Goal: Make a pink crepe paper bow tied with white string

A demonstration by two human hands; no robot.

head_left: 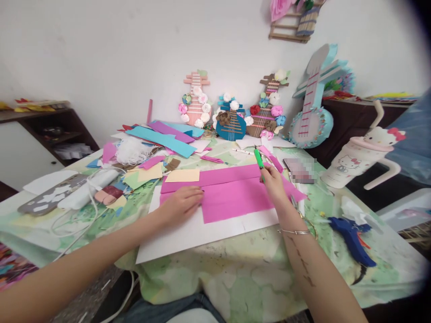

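Pink sheet (235, 197): flat on a white board (202, 233), mid-table.
Left hand (182, 204): palm down, fingers together, pressing the sheet's left end.
Right hand (274, 186): pinches a green tool (258, 159) at the sheet's far right edge.
Risk: with light left-hand pressure, the sheet could slide and the stroke stray.
Right: blue glue gun (352, 237).

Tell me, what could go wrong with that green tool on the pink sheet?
1. The left hand presses the pink sheet in line with the green tool in the right hand; a slip might hurt fingers.
2. The sheet lies on the white board and might slide crooked.
3. The blue glue gun beside the right forearm could get bumped.
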